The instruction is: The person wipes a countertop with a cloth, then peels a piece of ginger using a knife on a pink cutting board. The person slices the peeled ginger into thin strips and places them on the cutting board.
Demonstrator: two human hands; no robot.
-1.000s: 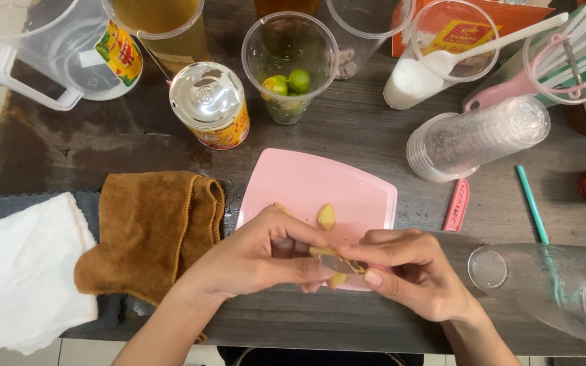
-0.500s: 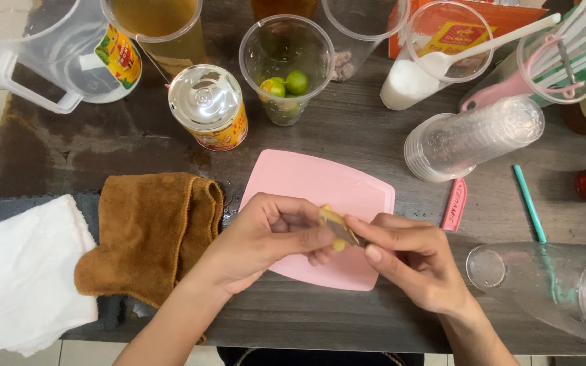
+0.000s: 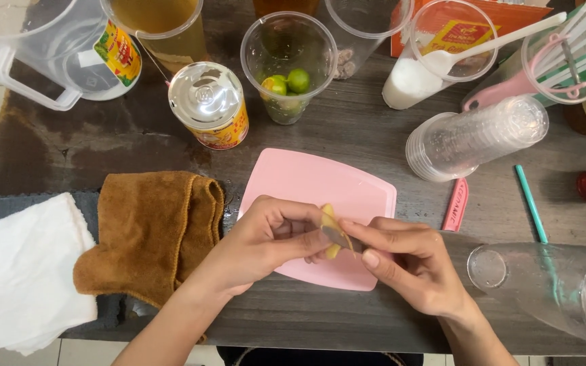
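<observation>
While both hands meet over the near half of the pink cutting board (image 3: 293,179), the left hand (image 3: 266,247) pinches a small yellow piece of fruit (image 3: 329,220) between thumb and fingertips, holding it just above the board. The right hand (image 3: 412,268) grips a small knife, whose dark blade (image 3: 337,237) lies against the yellow piece; its handle is hidden inside the closed fingers. Hands, blade and fruit all touch one another at a single point near the board's front edge.

The board sits square on the dark wooden table (image 3: 347,129), its near corner close to the table's front edge. To the left, a folded brown cloth (image 3: 147,237) lies just beside the board, partly over a white cloth (image 3: 22,271) that hangs past the table's edge. To the right, a clear plastic cup (image 3: 544,285) lies on its side near the right wrist, leaving only a narrow strip of bare wood between them. A pink pen-like object (image 3: 456,203) and a teal straw (image 3: 530,203) rest beyond it.

Behind the board, a band of bare table separates it from a sealed can (image 3: 208,105), a cup holding green limes (image 3: 287,68) and a toppled stack of clear cups (image 3: 476,135).
</observation>
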